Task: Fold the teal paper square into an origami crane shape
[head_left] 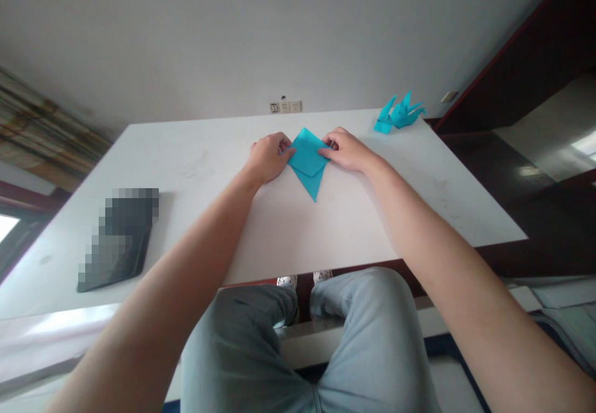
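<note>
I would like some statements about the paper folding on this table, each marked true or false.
1. Both hands touch the blue paper. True: the left hand presses its left edge and the right hand its right edge.
2. The paper's long point faces the wall. False: it points toward the person.
3. A finished blue folded figure stands at the far right corner of the white table. True.
4. The dark flat object lies between the hands. False: it lies apart, near the table's left edge.
</note>
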The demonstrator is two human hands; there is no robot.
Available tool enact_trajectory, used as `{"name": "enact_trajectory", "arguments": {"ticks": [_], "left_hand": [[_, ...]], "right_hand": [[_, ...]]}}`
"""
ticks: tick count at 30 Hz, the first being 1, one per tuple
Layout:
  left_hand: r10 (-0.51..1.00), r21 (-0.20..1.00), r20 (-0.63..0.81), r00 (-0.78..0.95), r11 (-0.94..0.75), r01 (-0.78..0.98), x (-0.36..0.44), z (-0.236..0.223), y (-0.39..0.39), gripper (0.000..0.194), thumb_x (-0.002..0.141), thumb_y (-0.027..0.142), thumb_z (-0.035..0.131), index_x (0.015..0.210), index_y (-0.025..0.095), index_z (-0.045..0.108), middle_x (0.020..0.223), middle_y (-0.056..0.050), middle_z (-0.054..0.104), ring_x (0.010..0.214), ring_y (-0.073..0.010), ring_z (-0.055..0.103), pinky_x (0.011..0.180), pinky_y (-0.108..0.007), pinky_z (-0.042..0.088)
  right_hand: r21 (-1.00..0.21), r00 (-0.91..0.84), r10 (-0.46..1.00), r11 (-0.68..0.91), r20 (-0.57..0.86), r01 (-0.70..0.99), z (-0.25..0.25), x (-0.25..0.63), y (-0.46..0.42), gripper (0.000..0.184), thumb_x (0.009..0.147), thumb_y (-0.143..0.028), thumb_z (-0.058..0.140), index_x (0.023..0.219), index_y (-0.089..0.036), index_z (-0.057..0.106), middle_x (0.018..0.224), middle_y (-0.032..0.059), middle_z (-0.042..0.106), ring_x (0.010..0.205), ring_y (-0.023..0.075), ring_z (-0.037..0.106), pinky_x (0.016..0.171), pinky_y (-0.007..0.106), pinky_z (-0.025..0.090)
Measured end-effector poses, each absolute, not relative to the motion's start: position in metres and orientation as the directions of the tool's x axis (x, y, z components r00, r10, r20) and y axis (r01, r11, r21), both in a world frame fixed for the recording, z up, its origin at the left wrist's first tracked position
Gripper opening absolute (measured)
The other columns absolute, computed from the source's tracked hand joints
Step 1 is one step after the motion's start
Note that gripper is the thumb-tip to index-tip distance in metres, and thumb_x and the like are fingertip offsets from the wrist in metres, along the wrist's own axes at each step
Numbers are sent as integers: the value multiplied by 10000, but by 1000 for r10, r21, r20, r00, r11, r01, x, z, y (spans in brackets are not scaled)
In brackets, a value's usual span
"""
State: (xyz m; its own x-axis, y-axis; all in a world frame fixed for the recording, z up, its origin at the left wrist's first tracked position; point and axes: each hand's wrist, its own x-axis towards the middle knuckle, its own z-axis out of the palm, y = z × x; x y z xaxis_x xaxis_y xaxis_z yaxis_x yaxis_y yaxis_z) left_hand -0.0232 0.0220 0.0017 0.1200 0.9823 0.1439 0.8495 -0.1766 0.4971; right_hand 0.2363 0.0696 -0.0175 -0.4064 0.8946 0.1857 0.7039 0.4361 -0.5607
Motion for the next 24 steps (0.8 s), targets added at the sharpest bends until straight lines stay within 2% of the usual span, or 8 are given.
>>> {"name": "enact_trajectory", "arguments": {"ticks": [7, 13, 16, 20, 24], "left_hand": [[986, 468, 155, 63, -129, 874, -30, -1, 25, 190, 1023, 359, 674, 1132, 268, 800, 1199, -115, 871, 1118, -347, 760, 1088, -534, 553], [974, 501, 196, 110, -196, 843, -30, -3, 25, 321, 1024, 286, 639, 1315, 274, 775, 1357, -127, 801, 1167, -308, 750, 1137, -503, 556], [965, 476, 196, 174, -249, 844, -25, -2, 21, 324, 1053, 332, 624, 1318, 274, 802, 1396, -133, 761, 1232, -320, 738, 1217, -537, 505], [957, 455, 188, 219, -283, 844, -23, -3, 18, 403, 1021, 536, 737, 1330, 285, 803, 1405, -128, 746, 1348, -355, 694, 1290, -566, 424], [968, 461, 181, 176, -242, 854, -26, -4, 19, 409, 1021, 538, 739, 1345, 295, 795, 1415, -138, 725, 1361, -372, 685, 1282, -585, 418]], "right_hand": [[-569, -394, 899, 430, 193, 702, -15, 237, 68, 198, 964, -311, 716, 1134, -233, 781, 1282, 138, 764, 1075, 305, 694, 1086, 495, 600], [-637, -373, 913, 389, 167, 665, -16, 234, 66, 358, 988, -264, 664, 1334, -222, 749, 1186, 101, 764, 1040, 279, 681, 1017, 439, 585], [-625, -363, 909, 406, 203, 667, -17, 236, 66, 443, 1005, -261, 672, 1443, -247, 739, 1277, 111, 724, 1098, 280, 682, 1062, 449, 583], [-579, -373, 896, 442, 242, 685, -16, 241, 67, 333, 1042, -287, 677, 1337, -253, 827, 1358, 146, 677, 1222, 310, 687, 1187, 508, 564], [-543, -378, 900, 434, 218, 719, -13, 245, 68, 262, 1057, -289, 681, 1240, -260, 865, 1306, 130, 712, 1189, 313, 718, 1202, 535, 559]]}}
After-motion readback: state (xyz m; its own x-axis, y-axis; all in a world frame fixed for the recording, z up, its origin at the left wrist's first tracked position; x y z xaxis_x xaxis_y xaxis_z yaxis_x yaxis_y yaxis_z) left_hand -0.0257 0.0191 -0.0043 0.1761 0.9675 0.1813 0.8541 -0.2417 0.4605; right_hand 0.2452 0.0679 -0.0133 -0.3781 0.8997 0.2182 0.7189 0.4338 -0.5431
